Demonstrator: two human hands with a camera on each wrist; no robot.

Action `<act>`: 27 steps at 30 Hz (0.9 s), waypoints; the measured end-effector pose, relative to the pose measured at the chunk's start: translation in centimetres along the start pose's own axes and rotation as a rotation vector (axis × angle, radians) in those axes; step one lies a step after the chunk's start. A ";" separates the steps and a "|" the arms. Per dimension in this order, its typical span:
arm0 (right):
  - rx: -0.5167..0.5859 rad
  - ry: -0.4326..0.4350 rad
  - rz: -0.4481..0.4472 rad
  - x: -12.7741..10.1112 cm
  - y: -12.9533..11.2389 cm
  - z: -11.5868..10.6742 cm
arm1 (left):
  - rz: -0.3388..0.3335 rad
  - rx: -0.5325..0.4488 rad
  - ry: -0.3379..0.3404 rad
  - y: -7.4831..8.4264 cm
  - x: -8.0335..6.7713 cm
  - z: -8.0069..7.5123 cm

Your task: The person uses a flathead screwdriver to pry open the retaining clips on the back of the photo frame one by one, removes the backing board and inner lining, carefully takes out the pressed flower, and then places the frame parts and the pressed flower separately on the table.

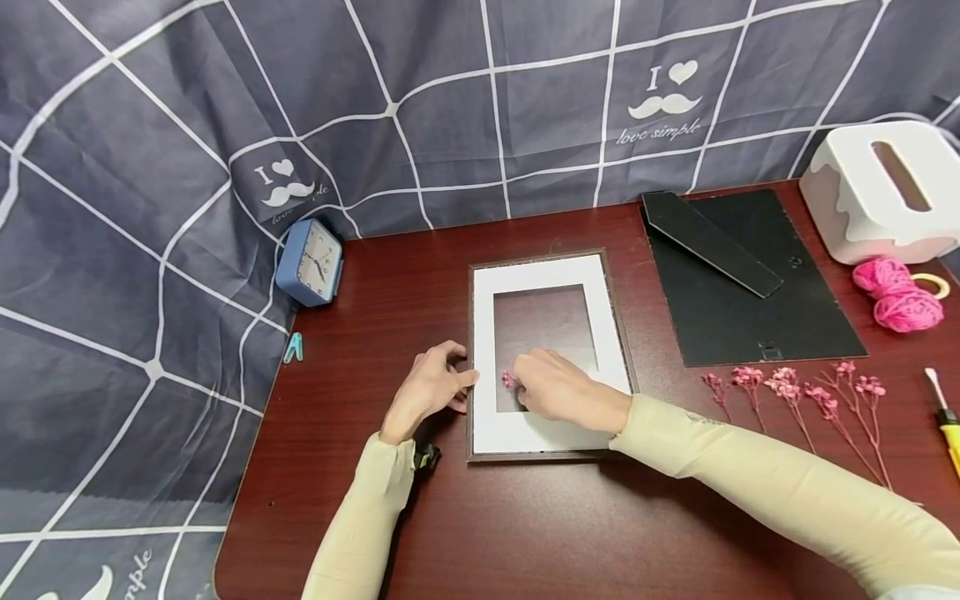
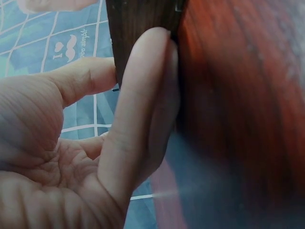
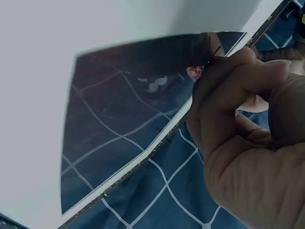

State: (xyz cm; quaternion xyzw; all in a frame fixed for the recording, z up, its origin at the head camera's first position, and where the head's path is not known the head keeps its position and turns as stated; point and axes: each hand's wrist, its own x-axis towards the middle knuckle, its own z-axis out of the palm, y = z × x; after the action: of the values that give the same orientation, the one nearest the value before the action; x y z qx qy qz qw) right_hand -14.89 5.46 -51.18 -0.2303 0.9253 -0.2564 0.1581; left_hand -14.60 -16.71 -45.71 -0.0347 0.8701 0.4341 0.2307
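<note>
A dark wooden picture frame (image 1: 473, 350) with a white mat (image 1: 547, 275) lies flat on the table. My left hand (image 1: 431, 388) holds its left edge, fingers (image 2: 143, 109) curled against the frame's side (image 2: 138, 24). My right hand (image 1: 558, 387) hovers over the mat's lower left opening and pinches a small pink dried flower sprig (image 1: 510, 379) between its fingertips (image 3: 224, 76). In the right wrist view the sprig (image 3: 195, 72) shows just above the glass (image 3: 133, 124), which reflects the checked cloth.
The black frame backing (image 1: 750, 283) with its stand lies to the right. Several pink dried flower stems (image 1: 795, 400) lie below it. A blue clock (image 1: 311, 262), a white tissue box (image 1: 881, 192), pink yarn (image 1: 900, 296), a tape roll (image 1: 933, 285) and a yellow-handled tool (image 1: 947, 421) stand around.
</note>
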 end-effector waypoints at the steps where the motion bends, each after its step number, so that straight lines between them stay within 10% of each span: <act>1: 0.029 -0.003 0.008 -0.5 -0.6 -0.7 | -0.001 0.004 -0.001 0.0 0.0 0.0; 10: 0.080 0.071 0.008 -6.2 -4.4 -6.3 | 0.000 -0.001 -0.009 -0.2 0.1 0.1; 27: 0.046 0.295 0.199 -16.5 2.1 -7.7 | 0.007 -0.003 -0.003 -0.1 -0.1 0.1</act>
State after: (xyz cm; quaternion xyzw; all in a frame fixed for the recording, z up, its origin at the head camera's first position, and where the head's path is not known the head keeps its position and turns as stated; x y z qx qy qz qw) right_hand -4.88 18.50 -43.19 -0.0937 0.9506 -0.2916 0.0505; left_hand -14.40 -16.69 -45.80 -0.0316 0.8692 0.4364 0.2305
